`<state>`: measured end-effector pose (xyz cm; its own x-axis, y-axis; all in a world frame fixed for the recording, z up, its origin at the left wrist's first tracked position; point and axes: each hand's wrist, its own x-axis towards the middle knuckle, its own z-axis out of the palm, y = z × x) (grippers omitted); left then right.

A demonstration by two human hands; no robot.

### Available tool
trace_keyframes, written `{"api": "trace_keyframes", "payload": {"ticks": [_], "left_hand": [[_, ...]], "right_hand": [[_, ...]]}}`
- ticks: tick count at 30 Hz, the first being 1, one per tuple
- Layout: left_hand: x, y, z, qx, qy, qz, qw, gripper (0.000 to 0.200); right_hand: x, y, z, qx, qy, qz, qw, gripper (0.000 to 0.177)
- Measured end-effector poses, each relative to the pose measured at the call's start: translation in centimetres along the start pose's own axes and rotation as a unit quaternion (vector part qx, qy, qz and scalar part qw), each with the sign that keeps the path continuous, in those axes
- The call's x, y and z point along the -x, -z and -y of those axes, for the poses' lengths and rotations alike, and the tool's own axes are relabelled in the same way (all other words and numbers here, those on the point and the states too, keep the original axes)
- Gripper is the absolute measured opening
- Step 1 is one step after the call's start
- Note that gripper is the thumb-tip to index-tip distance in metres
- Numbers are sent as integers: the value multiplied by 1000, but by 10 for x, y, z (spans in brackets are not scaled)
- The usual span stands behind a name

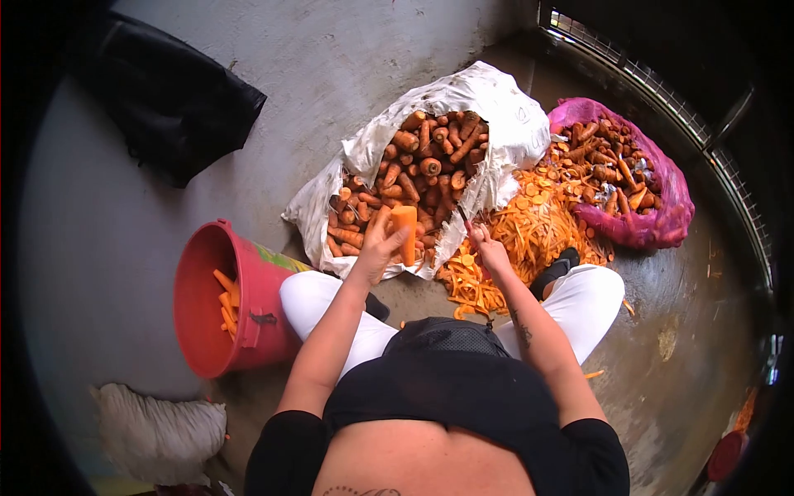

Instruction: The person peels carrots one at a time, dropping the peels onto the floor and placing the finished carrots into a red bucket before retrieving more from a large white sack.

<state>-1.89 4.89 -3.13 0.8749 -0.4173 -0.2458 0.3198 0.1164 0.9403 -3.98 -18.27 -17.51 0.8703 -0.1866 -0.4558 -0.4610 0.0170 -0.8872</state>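
My left hand (pixel 381 243) is wrapped round a peeled carrot (pixel 404 232), held upright with its bright orange surface showing. My right hand (pixel 490 248) grips a small red-handled knife (pixel 466 221); its short dark blade points up and toward the carrot, apart from it. Just beyond both hands lies an open white sack (pixel 517 124) full of unpeeled carrots (pixel 430 165). A heap of orange peelings and cut ends (pixel 529 227) spreads on the floor beside the right hand.
To the left, a tilted red bucket (pixel 194 289) holds several peeled carrots (pixel 227 302). A pink mesh sack (pixel 674 190) with more carrots and scraps stands at the right. A black sheet (pixel 174 99) hangs at upper left; a white sack (pixel 161 430) lies at lower left.
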Motion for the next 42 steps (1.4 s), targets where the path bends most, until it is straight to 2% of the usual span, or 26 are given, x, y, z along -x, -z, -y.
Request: {"api": "trace_keyframes", "payload": {"ticks": [2, 4, 9, 12, 13, 14, 15, 16, 18, 19, 20, 21, 22, 24, 26, 29, 32, 33, 35, 36, 37, 38, 39, 40, 41, 42], "left_hand": [[-5, 7, 18, -148, -120, -73, 979, 53], [-6, 11, 25, -314, -234, -109, 913, 49], [5, 7, 19, -370, -214, -183, 885, 53], [11, 10, 8, -288, -230, -234, 900, 55], [15, 11, -6, -268, -286, -249, 885, 56], [27, 16, -23, -272, -267, -289, 878, 51], [25, 53, -17, -293, -285, -328, 851, 45], [37, 65, -39, -364, -357, -376, 774, 40], [70, 88, -78, -337, -372, -444, 742, 41], [85, 116, -91, -427, -419, -485, 638, 41], [105, 114, -110, -413, -395, -522, 634, 42], [119, 139, -119, -459, -400, -565, 558, 44], [134, 159, -127, -450, -395, -599, 532, 45], [163, 189, -140, -516, -323, -666, 430, 46], [180, 213, -143, -540, -203, -717, 390, 56], [190, 289, -117, -570, 99, -749, 323, 68], [171, 294, -99, -587, 93, -715, 369, 77], [157, 284, -93, -614, 24, -683, 394, 72], [122, 261, -82, -655, -88, -583, 472, 56], [101, 249, -78, -658, -122, -514, 537, 50], [77, 247, -66, -650, -47, -497, 573, 47], [52, 267, -40, -649, -132, -418, 622, 49], [35, 224, -49, -598, -54, -358, 715, 50], [8, 236, -25, -565, -6, -288, 774, 52], [-3, 207, -27, -603, 18, -200, 772, 54], [-15, 189, -27, -539, 57, -113, 832, 57]], "right_hand": [[4, 0, 5, -45, -14, 12, 999, 57], [10, 1, 13, -63, -26, 16, 998, 57], [5, -3, 6, -68, -24, 15, 997, 56], [-14, -12, -9, -16, -10, 5, 1000, 57], [-15, -14, -6, 12, -3, -2, 1000, 57], [-14, -14, -5, 6, -4, 8, 1000, 58], [0, -17, 11, 1, -7, 18, 1000, 59], [9, -19, 21, -4, -10, 29, 1000, 60], [-2, -21, 10, 15, -2, 48, 999, 60], [3, -22, 18, 19, -10, 57, 998, 61], [5, -24, 22, 22, -18, 66, 997, 61], [-2, -27, 13, 3, -2, 73, 997, 61], [-5, -26, 11, 10, -6, 74, 997, 61], [-7, -27, 8, 23, -14, 76, 997, 62], [-2, -29, 9, 27, -14, 57, 998, 60], [-5, -29, 2, 45, -13, 31, 998, 59], [-9, -27, -6, 43, -13, 22, 999, 60], [-7, -27, -6, 40, -18, 18, 999, 60], [-1, -31, 1, 35, -26, 12, 999, 60], [-6, -31, -5, 46, -21, 24, 998, 55], [-16, -30, -18, 56, -17, 36, 998, 51], [-22, -31, -26, 66, -11, 48, 997, 48], [-15, -33, -20, 57, 8, 48, 997, 41], [-6, -35, -9, 97, 15, 38, 994, 38], [-10, -37, -18, 99, 41, 42, 993, 36], [-17, -38, -30, 114, 53, 46, 991, 36]]}}
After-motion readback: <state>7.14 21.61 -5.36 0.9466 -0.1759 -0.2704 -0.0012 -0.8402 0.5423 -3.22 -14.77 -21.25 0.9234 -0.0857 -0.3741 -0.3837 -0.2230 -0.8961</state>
